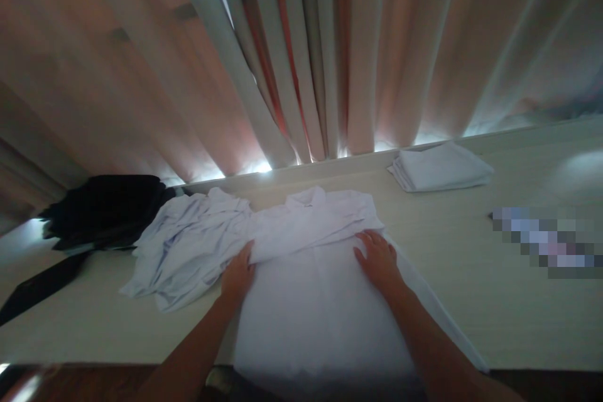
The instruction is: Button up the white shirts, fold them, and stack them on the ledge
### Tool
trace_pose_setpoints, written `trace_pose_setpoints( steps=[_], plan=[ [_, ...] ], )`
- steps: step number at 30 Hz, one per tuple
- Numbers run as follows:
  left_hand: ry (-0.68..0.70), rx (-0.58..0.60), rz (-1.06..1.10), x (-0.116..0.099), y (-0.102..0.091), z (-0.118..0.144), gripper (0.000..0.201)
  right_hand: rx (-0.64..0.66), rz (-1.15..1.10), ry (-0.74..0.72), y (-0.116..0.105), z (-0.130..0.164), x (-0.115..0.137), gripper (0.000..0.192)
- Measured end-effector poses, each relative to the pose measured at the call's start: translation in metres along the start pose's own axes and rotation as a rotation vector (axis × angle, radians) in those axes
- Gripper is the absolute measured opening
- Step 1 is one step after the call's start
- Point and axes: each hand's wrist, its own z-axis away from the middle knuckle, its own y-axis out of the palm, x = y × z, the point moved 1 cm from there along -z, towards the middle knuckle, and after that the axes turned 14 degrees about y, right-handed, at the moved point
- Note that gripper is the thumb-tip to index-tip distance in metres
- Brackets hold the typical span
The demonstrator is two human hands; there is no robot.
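Both bare forearms reach forward over the white shirt (315, 289). The left hand (238, 274) lies flat at its left edge, fingers together; the right hand (378, 259) presses palm-down on its right side, fingers spread.

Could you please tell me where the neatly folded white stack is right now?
In the head view, the folded white stack lies far right on the pale table, by the curtains, beyond the right hand.

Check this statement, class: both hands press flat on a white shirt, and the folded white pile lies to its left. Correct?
Not quite. The head view shows the left hand and right hand flat on the white shirt, but the folded white pile lies to its right.
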Motion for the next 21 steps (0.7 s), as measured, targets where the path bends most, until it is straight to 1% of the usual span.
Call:
trace_pose_setpoints(
  steps=[3, 6, 7, 8, 12, 14, 17, 21],
  plan=[
    [-0.039, -0.053, 0.03, 0.003, 0.006, 0.0, 0.069, -0.077, 0.001, -0.025, -0.01, -0.02, 0.005, 0.042],
    [0.014, -0.082, 0.027, 0.006, 0.01, -0.003, 0.07, -0.24, 0.008, -0.016, -0.018, -0.045, 0.008, 0.044],
    [0.03, -0.078, 0.018, 0.008, 0.012, -0.004, 0.071, -0.271, 0.018, -0.002, -0.017, -0.054, 0.007, 0.045],
    [0.036, -0.069, 0.01, 0.009, 0.013, -0.006, 0.073, -0.27, 0.033, 0.019, -0.016, -0.061, 0.005, 0.046],
    [0.035, -0.018, -0.01, 0.012, 0.016, -0.01, 0.077, -0.079, 0.095, 0.093, -0.001, -0.082, -0.013, 0.049],
    [0.043, 0.006, -0.018, 0.01, 0.016, -0.01, 0.077, -0.031, 0.098, 0.098, 0.003, -0.086, -0.022, 0.05],
    [0.049, 0.019, -0.04, 0.004, 0.013, -0.009, 0.077, -0.013, 0.107, 0.092, 0.002, -0.088, -0.026, 0.053],
    [0.038, 0.02, -0.085, -0.005, 0.003, -0.009, 0.078, -0.068, 0.155, 0.062, 0.0, -0.083, -0.016, 0.051]
  ],
)
